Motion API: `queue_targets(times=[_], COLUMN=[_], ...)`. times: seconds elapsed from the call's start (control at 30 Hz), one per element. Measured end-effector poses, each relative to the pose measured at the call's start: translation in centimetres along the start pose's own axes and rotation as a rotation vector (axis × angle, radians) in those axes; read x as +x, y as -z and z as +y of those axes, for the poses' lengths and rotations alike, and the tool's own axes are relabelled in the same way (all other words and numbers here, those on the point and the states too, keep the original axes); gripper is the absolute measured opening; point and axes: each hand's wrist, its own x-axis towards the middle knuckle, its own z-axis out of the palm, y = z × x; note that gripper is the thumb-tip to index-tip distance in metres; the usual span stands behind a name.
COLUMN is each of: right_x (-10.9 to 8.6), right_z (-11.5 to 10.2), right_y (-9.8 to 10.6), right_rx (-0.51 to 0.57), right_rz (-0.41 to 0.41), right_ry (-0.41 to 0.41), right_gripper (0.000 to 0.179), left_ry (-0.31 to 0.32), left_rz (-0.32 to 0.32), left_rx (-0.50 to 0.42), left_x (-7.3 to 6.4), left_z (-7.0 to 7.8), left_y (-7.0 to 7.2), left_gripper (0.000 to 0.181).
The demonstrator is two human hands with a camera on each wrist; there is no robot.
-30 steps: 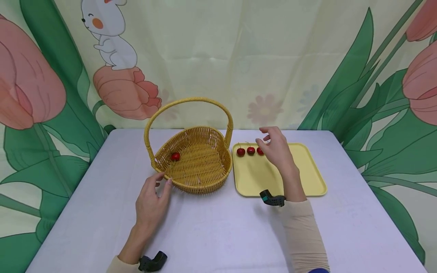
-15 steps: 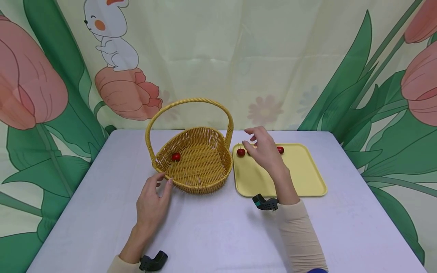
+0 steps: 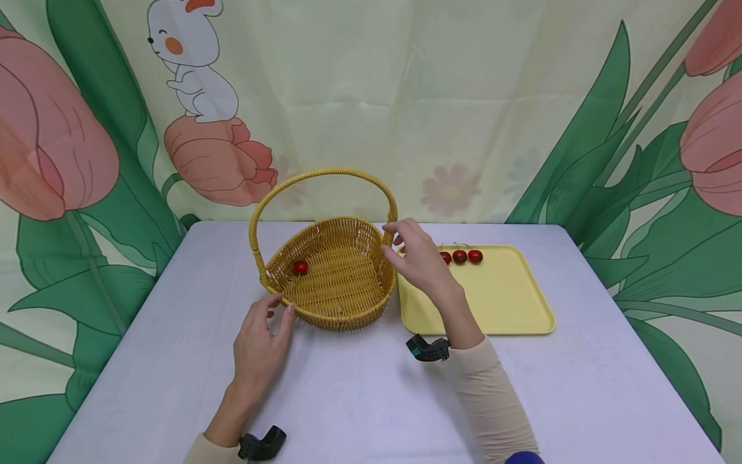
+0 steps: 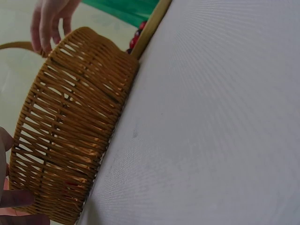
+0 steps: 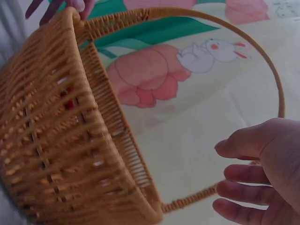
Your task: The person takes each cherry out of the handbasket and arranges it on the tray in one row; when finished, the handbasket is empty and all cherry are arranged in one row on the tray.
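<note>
A wicker basket (image 3: 342, 319) with a tall arched handle (image 3: 333, 171) stands on the table, one cherry (image 3: 299, 267) inside at its left. At the basket's near-left rim, my left hand (image 3: 261, 348) holds the edge between thumb and fingers; in the left wrist view some fingers lie along the outer wall. My right hand (image 3: 420, 258) hovers by the right base of the handle, fingers loosely bent and thumb apart, holding nothing. Behind it, three cherries (image 3: 460, 256) show in a row on the yellow tray (image 3: 481, 303); the hand hides the tray's far-left corner.
The tray lies just right of the basket, close to its wall. A white cloth covers the table (image 3: 371, 399). Behind it hangs a curtain (image 3: 348, 96) printed with tulips and a rabbit. Each wrist wears a black camera mount (image 3: 429, 348).
My right hand has moved left from above the tray's cherries to the basket's right side, uncovering the cherries on the right of the row. My left hand stays at the rim.
</note>
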Motion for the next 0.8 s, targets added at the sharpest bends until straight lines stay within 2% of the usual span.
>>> queue_targets(times=[0.17, 0.8], right_x=[0.6, 3.2], right_z=[-1.0, -3.1], right_y=[-1.6, -7.4], right_rx=[0.000, 0.040], right_rz=[-0.036, -0.249], right_ry=[0.023, 0.003], right_gripper=[0.035, 0.041], left_ry=[-0.002, -0.019], left_rz=[-0.002, 0.008], left_rx=[0.012, 0.002], left_x=[0.0, 0.1], left_z=[-0.1, -0.3], left_y=[-0.1, -0.2], left_gripper=[0.040, 0.039])
